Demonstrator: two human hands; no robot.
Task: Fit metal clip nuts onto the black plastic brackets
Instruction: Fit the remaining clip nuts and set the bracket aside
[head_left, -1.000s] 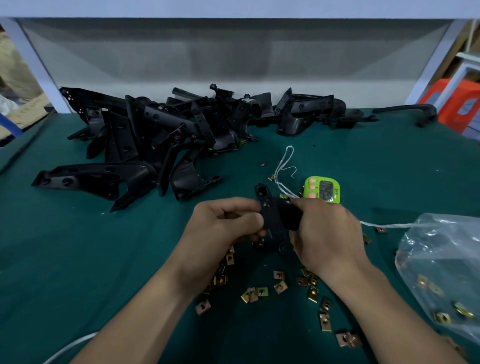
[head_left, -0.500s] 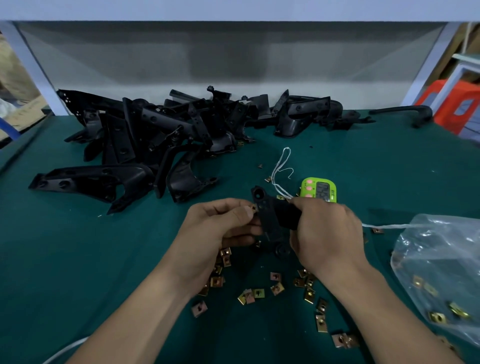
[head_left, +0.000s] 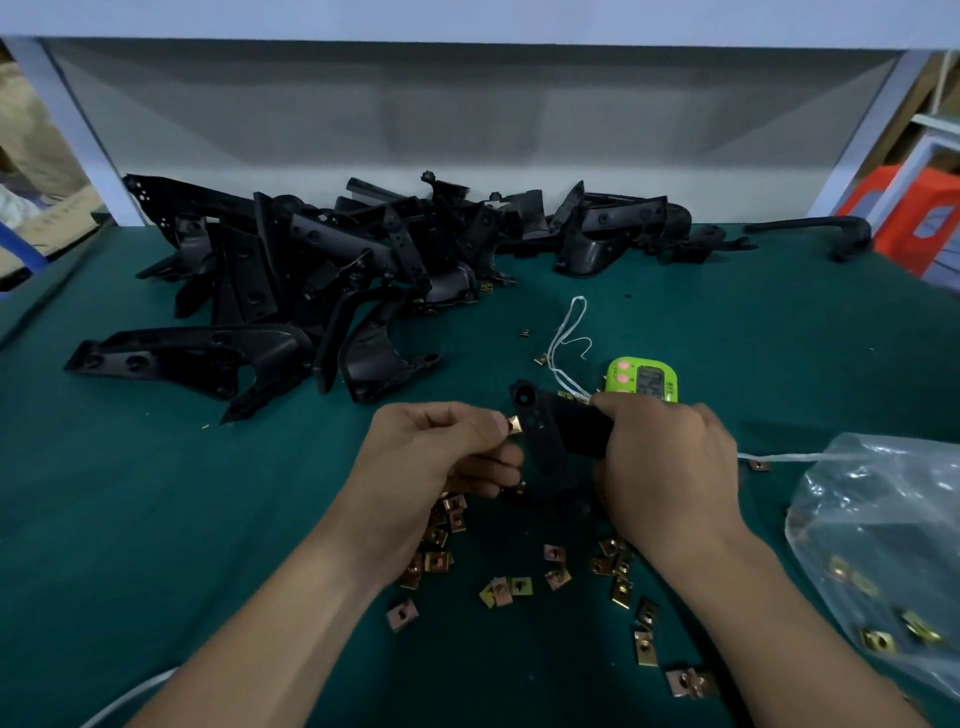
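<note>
My right hand (head_left: 662, 467) grips a black plastic bracket (head_left: 545, 431) above the green table, its eyelet end pointing up and left. My left hand (head_left: 436, 452) pinches a brass-coloured clip nut (head_left: 515, 425) between thumb and forefinger, touching the bracket's left edge. Several loose clip nuts (head_left: 519, 584) lie scattered on the table below and between my hands. A big pile of black brackets (head_left: 322, 270) sits at the back left.
A green digital timer (head_left: 644, 378) with a white cord (head_left: 569, 332) lies just behind my right hand. A clear plastic bag (head_left: 883, 545) holding more clip nuts sits at the right. The green table (head_left: 104, 519) ends at a grey back panel.
The clip nut in my left fingers has come into sight at the bracket's left edge. Both hands stay close together around the bracket.
</note>
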